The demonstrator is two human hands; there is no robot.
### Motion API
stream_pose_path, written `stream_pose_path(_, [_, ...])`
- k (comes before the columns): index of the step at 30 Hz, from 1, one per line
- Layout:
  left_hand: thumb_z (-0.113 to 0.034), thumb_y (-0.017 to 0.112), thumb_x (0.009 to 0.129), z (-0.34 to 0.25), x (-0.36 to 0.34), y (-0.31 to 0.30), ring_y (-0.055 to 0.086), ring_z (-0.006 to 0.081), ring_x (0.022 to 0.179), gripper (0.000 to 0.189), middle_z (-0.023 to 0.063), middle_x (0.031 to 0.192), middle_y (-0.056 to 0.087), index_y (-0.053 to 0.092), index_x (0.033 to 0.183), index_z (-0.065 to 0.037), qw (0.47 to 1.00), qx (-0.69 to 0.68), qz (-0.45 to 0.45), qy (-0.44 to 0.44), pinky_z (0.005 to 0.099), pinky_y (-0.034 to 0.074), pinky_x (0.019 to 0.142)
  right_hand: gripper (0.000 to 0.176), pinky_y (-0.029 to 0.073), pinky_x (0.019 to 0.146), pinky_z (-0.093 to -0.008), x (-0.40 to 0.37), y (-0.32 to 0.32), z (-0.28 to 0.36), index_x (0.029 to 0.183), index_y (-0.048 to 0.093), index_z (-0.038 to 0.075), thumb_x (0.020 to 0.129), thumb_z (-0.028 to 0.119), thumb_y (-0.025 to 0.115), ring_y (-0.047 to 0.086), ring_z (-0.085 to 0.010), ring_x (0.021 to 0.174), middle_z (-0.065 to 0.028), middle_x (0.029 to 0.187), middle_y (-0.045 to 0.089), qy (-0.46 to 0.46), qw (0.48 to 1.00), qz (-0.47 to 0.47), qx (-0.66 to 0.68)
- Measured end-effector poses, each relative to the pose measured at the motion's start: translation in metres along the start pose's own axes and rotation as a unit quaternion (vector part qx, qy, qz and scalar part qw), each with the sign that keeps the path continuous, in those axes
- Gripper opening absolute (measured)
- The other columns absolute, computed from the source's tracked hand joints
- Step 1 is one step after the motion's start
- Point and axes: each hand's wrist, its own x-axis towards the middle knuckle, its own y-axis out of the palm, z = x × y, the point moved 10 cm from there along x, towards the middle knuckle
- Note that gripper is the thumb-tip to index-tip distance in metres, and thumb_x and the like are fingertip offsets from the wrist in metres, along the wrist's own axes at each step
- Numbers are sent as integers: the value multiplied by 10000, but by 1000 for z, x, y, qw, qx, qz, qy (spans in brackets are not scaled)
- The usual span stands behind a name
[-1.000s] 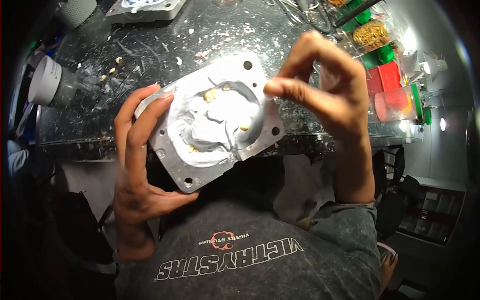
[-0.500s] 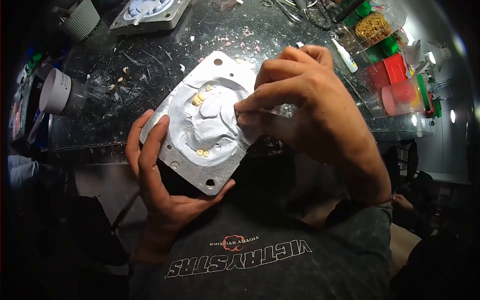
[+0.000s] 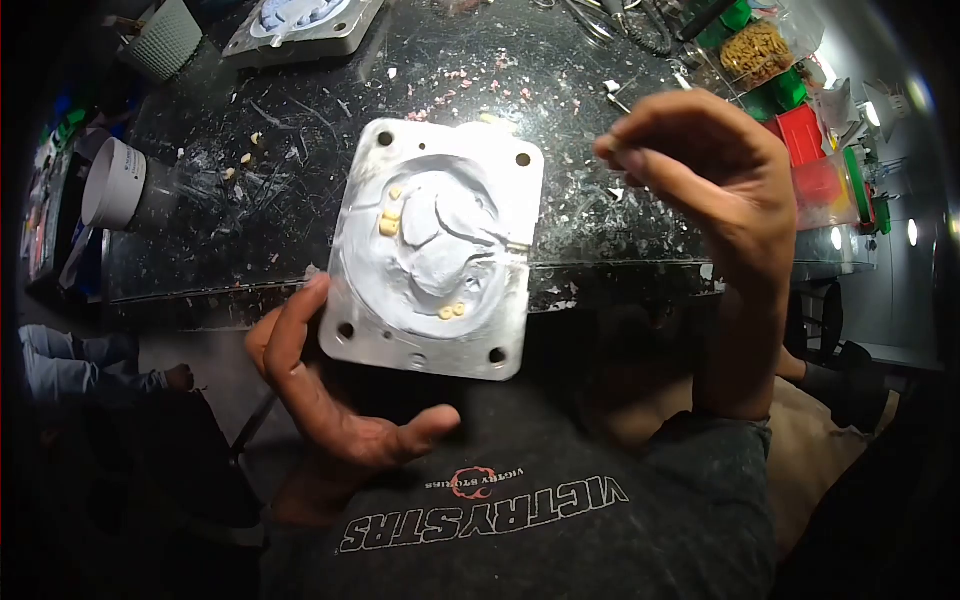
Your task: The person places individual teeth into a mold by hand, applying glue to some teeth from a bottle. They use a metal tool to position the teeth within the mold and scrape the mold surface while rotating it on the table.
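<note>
A metal dental flask half (image 3: 400, 352) lies in front of me, its lower part overhanging the bench's near edge. White plaster (image 3: 440, 265) fills it, and several yellowish denture teeth (image 3: 389, 224) sit in the plaster at the left and at the lower right. At the flask's lower left side is my left hand (image 3: 330, 390), open, thumb stretched away and fingertips at the metal edge. My right hand (image 3: 715, 165) is raised to the right of the flask, apart from it. Its thumb and index finger are pinched together; whatever might be between them is too small to name.
Plaster crumbs and pink bits litter the dark bench (image 3: 230, 270). A second flask half (image 3: 345, 40) stands at the back left, near a white tub (image 3: 113, 185) and a woven-look cup (image 3: 160, 40). Jars and a red box (image 3: 800, 135) are at right. Another person's legs (image 3: 70, 360) show at left.
My right hand has left the plaster and moved up and right. The flask has turned and now sits more upright in view. My left thumb has come away from its lower edge.
</note>
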Motion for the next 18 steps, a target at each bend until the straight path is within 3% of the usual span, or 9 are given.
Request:
stream_pose_path(1, [-672, 831, 759, 10, -3, -4, 446, 253, 1202, 1136, 140, 1266, 384, 343, 1448, 87, 995, -78, -25, -48, 389, 441, 1042, 161, 570, 845, -278, -6, -7, -5, 1068, 713, -26, 911, -57, 701, 731, -163, 957, -118, 1019, 765, 0, 1000, 2, 4])
stream_pose_path(2, [-533, 862, 782, -3, 3, -5, 436, 190, 1071, 1007, 96, 1184, 379, 368, 1428, 60, 1000, -5, 9, 6, 337, 447, 937, 154, 565, 857, -277, -12, -17, -14, 1064, 712, -23, 913, -51, 705, 724, -161, 966, -110, 1020, 757, 15, 1000, -13, -11])
stream_pose_path(3, [-486, 907, 759, -4, 1, -3, 424, 154, 991, 976, 93, 1183, 393, 398, 1410, 34, 999, 16, 9, 29, 293, 438, 855, 147, 560, 869, -276, -17, -24, -22, 1060, 711, -21, 915, -44, 708, 718, -158, 975, -103, 1021, 748, 31, 999, -27, -24])
stream_pose_path(8, [-516, 965, 681, -31, 11, 9, 417, 113, 812, 975, 50, 1088, 439, 476, 1348, 1, 991, 66, 28, 113, 247, 383, 648, 162, 533, 862, -240, -34, -37, -43, 1043, 738, -11, 884, -29, 765, 692, -102, 937, -43, 1003, 747, 60, 995, -76, -6])
stream_pose_path(12, [-574, 953, 665, -30, 9, 9, 419, 109, 815, 1015, 37, 1073, 438, 476, 1354, -1, 992, 68, 7, 102, 248, 388, 677, 156, 528, 864, -246, -43, -44, -45, 1045, 755, -6, 892, 9, 781, 682, -100, 936, -43, 1007, 745, 72, 992, -104, -27])
stream_pose_path(14, [-608, 964, 619, -18, 8, 3, 420, 111, 809, 1095, 33, 1079, 443, 466, 1375, 8, 995, -26, 20, 95, 271, 399, 716, 154, 527, 863, -245, -45, -46, -48, 1052, 760, -7, 902, 23, 778, 683, -101, 934, -44, 1005, 747, 77, 990, -114, -30])
stream_pose_path(16, [-361, 855, 808, 9, 21, -22, 424, 132, 925, 837, 62, 1134, 486, 443, 1418, 38, 991, -125, -46, -14, 309, 396, 882, 153, 528, 872, -245, -52, -55, -49, 1068, 766, -12, 929, 52, 760, 685, -104, 934, -48, 999, 752, 104, 990, -94, 4])
stream_pose_path(17, [-236, 731, 865, 11, 33, -28, 435, 145, 1013, 686, 89, 1237, 524, 454, 1430, 36, 991, -111, -65, -43, 315, 375, 965, 152, 530, 875, -244, -53, -59, -49, 1077, 763, -18, 950, 63, 739, 688, -105, 935, -53, 995, 756, 99, 992, -84, 6])
stream_pose_path(18, [-167, 697, 870, 13, 49, -33, 475, 156, 1104, 637, 107, 1342, 550, 478, 1438, 20, 995, -28, -61, -77, 320, 357, 1013, 152, 530, 871, -240, -56, -62, -49, 1079, 761, -18, 952, 63, 739, 689, -106, 927, -54, 1001, 758, 87, 992, -88, 7])
